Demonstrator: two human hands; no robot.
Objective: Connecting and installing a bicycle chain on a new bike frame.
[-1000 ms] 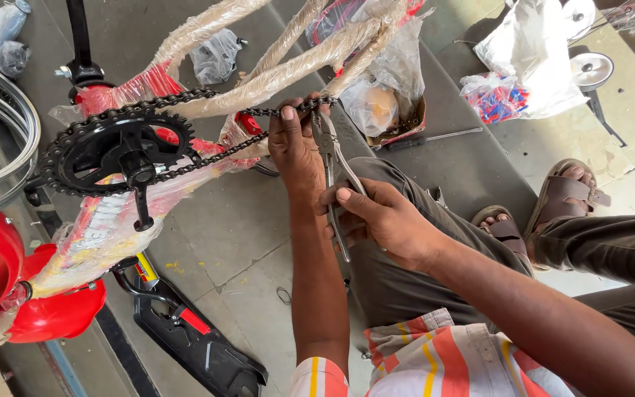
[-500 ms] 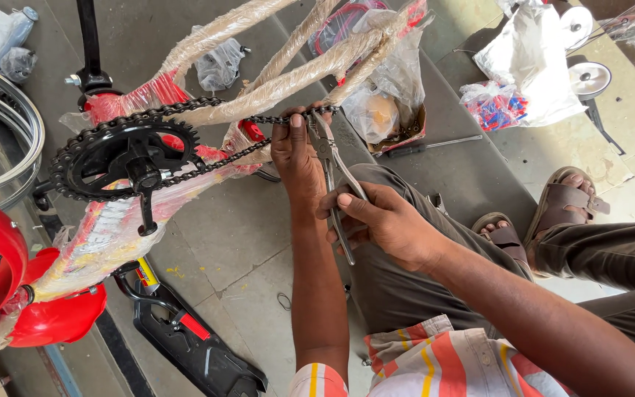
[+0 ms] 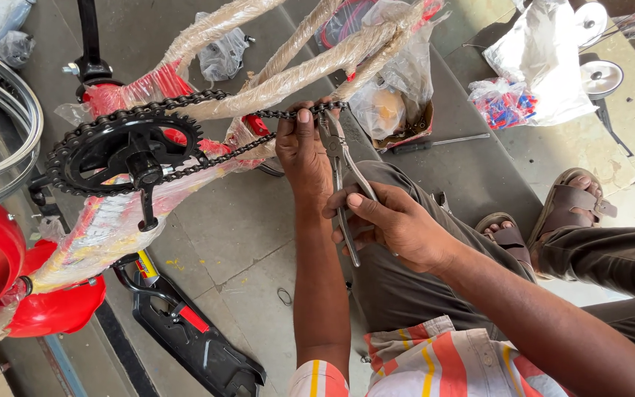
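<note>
Head view: my left hand [image 3: 304, 158] pinches the chain [image 3: 259, 143] at its right end. My right hand [image 3: 395, 224] grips pliers [image 3: 345, 180], long axis near-vertical, nose pointing up at the chain. Plastic bag [image 3: 505, 103] holds red-blue parts.

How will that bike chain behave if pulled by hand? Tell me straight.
The chain is probably floppy sideways but unstretchable: jointed links sag between the chainring and the left hand. It is likely heavy for its size, being metal. It may be greasy, so slippery; the pliers suggest fingers alone struggle.
</note>
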